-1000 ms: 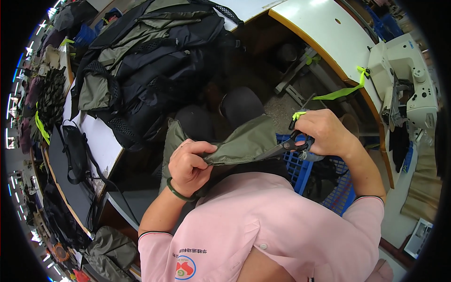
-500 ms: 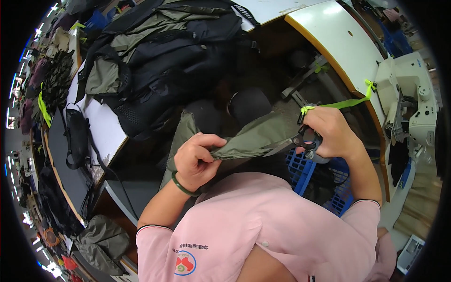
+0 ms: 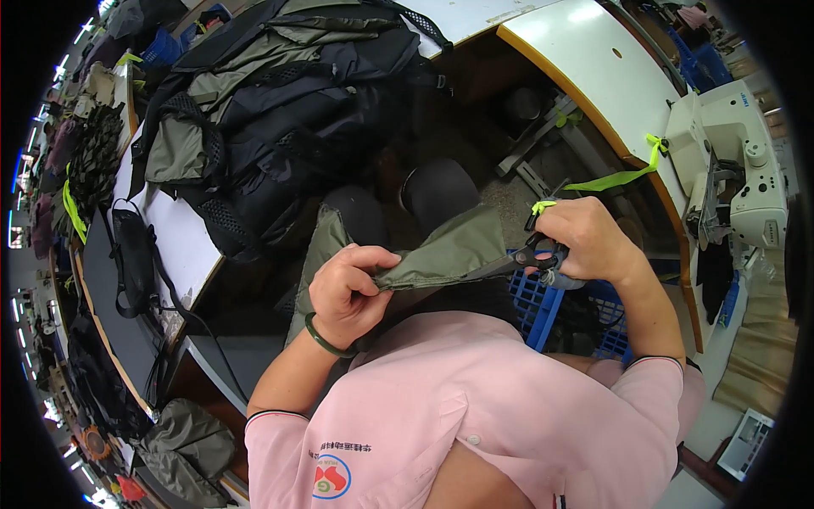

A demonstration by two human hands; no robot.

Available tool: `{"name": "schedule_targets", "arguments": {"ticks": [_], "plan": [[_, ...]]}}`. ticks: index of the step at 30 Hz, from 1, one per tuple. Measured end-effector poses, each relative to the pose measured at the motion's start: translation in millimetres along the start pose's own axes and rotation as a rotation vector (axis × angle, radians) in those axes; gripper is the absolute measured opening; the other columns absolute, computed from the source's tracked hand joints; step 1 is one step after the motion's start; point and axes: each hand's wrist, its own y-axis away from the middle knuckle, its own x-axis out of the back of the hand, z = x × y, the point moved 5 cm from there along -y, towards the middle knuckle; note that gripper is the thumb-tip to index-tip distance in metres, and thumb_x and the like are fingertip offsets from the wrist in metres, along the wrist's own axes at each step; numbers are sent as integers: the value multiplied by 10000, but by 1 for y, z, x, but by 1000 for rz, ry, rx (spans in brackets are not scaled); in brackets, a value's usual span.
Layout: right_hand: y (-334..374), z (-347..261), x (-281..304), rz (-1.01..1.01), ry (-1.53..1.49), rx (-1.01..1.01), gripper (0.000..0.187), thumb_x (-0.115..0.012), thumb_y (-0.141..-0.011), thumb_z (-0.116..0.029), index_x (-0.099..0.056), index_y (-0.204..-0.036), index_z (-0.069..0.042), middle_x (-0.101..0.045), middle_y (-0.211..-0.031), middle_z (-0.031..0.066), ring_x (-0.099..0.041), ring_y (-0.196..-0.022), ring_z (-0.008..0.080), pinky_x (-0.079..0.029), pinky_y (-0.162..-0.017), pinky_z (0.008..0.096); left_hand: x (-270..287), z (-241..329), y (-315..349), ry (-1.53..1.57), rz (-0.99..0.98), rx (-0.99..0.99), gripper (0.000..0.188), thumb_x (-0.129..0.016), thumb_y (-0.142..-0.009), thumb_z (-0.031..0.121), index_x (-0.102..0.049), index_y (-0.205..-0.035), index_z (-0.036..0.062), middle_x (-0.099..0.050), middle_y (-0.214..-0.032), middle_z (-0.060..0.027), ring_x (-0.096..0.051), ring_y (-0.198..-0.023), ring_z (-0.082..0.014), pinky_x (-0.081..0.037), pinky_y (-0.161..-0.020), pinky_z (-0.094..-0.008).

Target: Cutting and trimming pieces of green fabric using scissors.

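My left hand (image 3: 348,288) pinches the edge of an olive-green fabric piece (image 3: 454,248) between thumb and curled fingers, above my lap. Part of the cloth hangs down beyond my wrist. In my right hand (image 3: 585,237) is a pair of dark-handled scissors (image 3: 527,257). A bright yellow-green strip is tied near the handle and trails toward the sewing machine. The scissor blades point left and lie along the lower edge of the fabric; whether they are apart is hard to see.
Black and olive backpacks or bag parts (image 3: 280,127) are heaped on the white table at the far left. A white sewing machine (image 3: 738,161) stands on the right-hand table (image 3: 585,51). Below my right forearm is a blue plastic basket (image 3: 534,314). A black pouch (image 3: 136,254) lies left.
The scissors have shifted slightly left, their blades further over the fabric edge. My left hand keeps its pinch. The whole view has turned a little.
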Motion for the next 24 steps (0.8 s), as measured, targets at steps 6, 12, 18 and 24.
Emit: {"name": "schedule_targets", "arguments": {"ticks": [6, 12, 18, 24], "plan": [[-1, 3, 1, 23, -218, -129, 440, -878, -596, -302, -578, -796, -50, -578, -703, 102, -595, -652, 307, -462, -564, 363, 2, 4, -3, -40, -3, 0, 370, -697, -593, -138, -462, -773, 85, -681, -959, -174, -596, -666, -226, -456, -576, -295], [-43, -55, -13, 188, -445, 91, 361, -849, -668, -175, -582, -864, -32, -574, -782, 121, -592, -728, 334, -488, -648, 385, -11, 4, -9, -18, -53, 40, 355, -739, -631, -106, -471, -768, 82, -672, -964, -157, -630, -724, -231, -491, -600, -301], [-43, -39, -25, 34, -697, -267, 290, -811, -756, -95, -574, -900, -12, -612, -795, 111, -596, -666, 222, -473, -623, 296, -7, 11, -19, 5, -93, 233, 291, -809, -743, 59, -567, -900, 22, -655, -922, -123, -643, -769, -210, -511, -659, -298], [-40, -37, -28, -82, -860, -351, 261, -806, -756, -86, -578, -870, -29, -602, -753, 55, -571, -676, 114, -460, -617, 255, -12, -9, -11, 362, -222, 559, 72, -666, -904, 66, -644, -937, 6, -645, -879, -48, -584, -778, -92, -460, -683, -218]]}}
